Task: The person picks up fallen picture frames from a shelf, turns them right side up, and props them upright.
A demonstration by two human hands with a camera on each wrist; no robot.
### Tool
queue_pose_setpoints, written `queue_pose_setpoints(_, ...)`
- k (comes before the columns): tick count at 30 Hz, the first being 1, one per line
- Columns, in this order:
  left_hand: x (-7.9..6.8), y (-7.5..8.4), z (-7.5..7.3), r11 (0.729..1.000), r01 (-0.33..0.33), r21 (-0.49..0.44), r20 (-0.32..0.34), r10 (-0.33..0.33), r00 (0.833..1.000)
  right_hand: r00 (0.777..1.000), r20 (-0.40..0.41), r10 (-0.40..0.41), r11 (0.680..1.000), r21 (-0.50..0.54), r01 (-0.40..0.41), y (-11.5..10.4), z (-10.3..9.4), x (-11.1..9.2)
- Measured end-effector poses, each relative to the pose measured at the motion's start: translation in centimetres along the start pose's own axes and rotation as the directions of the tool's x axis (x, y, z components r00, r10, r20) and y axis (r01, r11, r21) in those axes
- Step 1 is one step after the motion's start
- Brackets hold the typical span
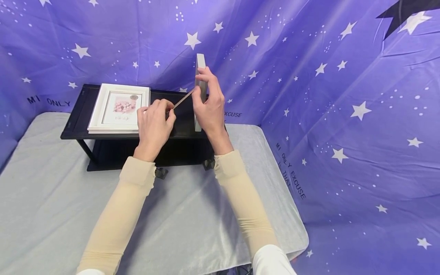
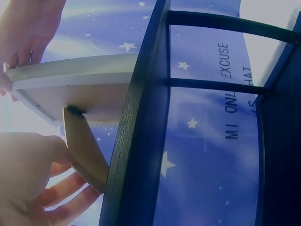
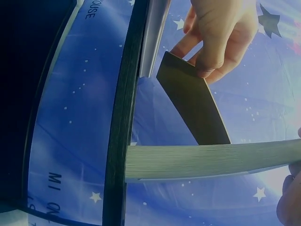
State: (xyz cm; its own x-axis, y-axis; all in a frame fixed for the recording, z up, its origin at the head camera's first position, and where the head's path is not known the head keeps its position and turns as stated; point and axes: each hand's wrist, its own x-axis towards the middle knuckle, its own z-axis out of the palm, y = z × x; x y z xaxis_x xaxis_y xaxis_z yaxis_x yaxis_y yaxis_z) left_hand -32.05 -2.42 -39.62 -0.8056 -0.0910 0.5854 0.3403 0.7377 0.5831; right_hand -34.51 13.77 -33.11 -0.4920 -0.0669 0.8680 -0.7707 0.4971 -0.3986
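Note:
A white picture frame stands on edge on the black shelf, seen almost edge-on in the head view. My right hand grips its upper part, thumb on one side and fingers on the other. From the frame's back a brown easel leg swings out on a small dark hinge. My left hand pinches the free end of that leg between thumb and fingers, as the right wrist view also shows. Left of my left hand, a second white picture frame with a pink flower print lies face up on the shelf.
The two-tier shelf rests on a bed or table with a grey cover. A purple curtain with white stars hangs close behind and to the right. Small dark objects sit by the shelf's front edge.

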Motion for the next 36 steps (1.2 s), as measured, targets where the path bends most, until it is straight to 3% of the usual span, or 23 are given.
queue_pose_setpoints(10, -0.2, -1.1, -0.3, 1.000, 0.021, -0.009, 0.017, -0.021, 1.000, 0.998, 0.048, -0.031, 0.998, 0.051, 0.028, -0.5, 0.8, 0.0)
queue_pose_setpoints(16, -0.4, -1.4, -0.4, 1.000, 0.016, 0.007, 0.021, -0.016, 1.000, 0.996, 0.056, -0.073, 0.997, 0.031, 0.072, -0.8, 1.5, 0.1)
queue_pose_setpoints(21, -0.5, -1.5, -0.4, 0.998, -0.016, 0.058, -0.007, 0.017, 1.000, 0.995, 0.064, -0.081, 0.997, 0.023, 0.079, -1.2, 2.0, 0.0)
queue_pose_setpoints(28, -1.1, -1.6, 0.2, 0.979, -0.100, 0.177, -0.079, 0.115, 0.990, 0.993, 0.096, -0.073, 0.997, 0.013, 0.072, -1.5, 2.6, -0.4)
queue_pose_setpoints(36, -1.3, -1.9, 0.0, 0.973, -0.083, 0.217, -0.074, 0.101, 0.992, 0.986, 0.142, -0.084, 0.996, 0.013, 0.083, -1.9, 3.2, -0.4)
